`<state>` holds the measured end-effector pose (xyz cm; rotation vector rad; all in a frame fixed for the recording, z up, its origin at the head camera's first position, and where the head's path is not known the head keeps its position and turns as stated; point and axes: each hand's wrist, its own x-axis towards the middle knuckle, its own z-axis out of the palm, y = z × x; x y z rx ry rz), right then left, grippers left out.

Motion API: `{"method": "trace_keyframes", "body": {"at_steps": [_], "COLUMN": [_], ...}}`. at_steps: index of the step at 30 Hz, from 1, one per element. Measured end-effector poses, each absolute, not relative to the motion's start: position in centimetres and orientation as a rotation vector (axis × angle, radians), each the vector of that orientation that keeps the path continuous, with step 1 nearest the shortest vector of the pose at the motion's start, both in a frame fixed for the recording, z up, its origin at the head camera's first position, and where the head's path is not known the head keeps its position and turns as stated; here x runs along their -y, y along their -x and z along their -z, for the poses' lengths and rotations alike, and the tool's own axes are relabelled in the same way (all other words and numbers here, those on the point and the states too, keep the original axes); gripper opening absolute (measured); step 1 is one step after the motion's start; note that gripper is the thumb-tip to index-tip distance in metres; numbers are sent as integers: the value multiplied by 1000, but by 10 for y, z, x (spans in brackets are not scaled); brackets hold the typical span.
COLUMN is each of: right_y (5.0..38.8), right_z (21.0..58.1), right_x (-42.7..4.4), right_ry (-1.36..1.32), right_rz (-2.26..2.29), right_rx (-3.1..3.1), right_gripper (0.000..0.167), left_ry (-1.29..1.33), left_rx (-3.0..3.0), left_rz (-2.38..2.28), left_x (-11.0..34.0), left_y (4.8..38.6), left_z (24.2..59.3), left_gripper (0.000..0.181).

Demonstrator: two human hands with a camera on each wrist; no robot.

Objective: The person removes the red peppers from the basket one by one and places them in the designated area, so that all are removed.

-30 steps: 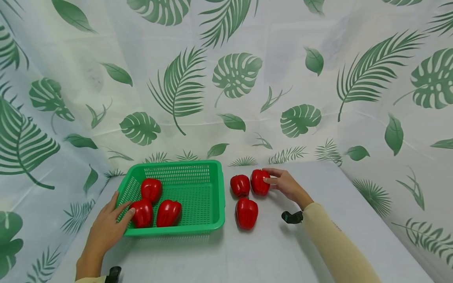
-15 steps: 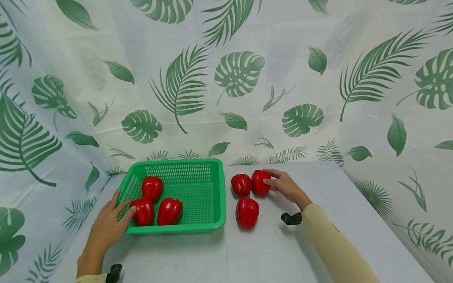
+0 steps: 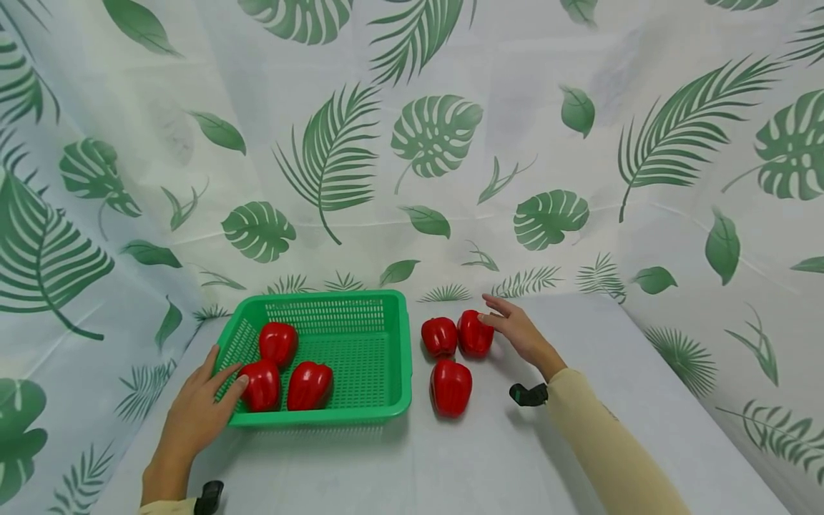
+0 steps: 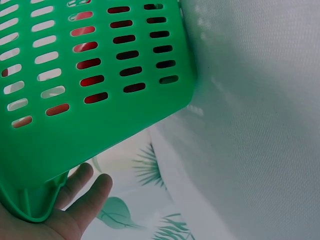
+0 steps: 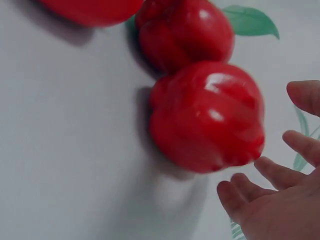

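Note:
In the head view, my left hand (image 3: 199, 411) grips the left rim of the green plastic basket (image 3: 389, 411), its thumb over the edge by a red bell pepper (image 3: 260, 386). Two of its fingers (image 4: 92, 200) show below the rim in the left wrist view. Two more red bell peppers lie in the basket. To its right, my right hand (image 3: 518, 330) is beside the rearmost-right bell pepper (image 3: 474, 336) on the table, fingers spread. The right wrist view shows this bell pepper (image 5: 207, 120) not grasped; whether a fingertip touches it, I cannot tell.
Two other bell peppers stand on the table, one close on the left (image 3: 440, 337) and one in front (image 3: 450, 388). A white cloth (image 3: 309, 472) covers the table. Leaf-printed sheets (image 3: 450, 236) hang behind and at both sides.
My right hand has let go of the rear-right bell pepper, its fingers lifting and spreading away. The left hand and the basket have stayed in place.

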<state>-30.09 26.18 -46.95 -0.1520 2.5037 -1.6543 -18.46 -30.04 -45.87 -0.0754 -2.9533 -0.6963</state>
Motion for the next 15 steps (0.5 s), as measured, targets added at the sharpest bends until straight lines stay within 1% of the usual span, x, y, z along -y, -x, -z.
{"method": "trace_keyframes", "body": {"at_steps": [6,15], "right_y": [302,307], "right_z": [457,451], "right_x": [-252,-239], "right_ry": [175,216], "right_rz": [1674,1691], "right_rx": [-2544,-2564], "right_gripper": [73,74], "left_ry": [72,72], "left_rx": [2955,2971], "left_rz": [689,693], "left_x": [300,300], "left_y": [185,185], "left_z": [457,456], "left_gripper": [66,66]}}
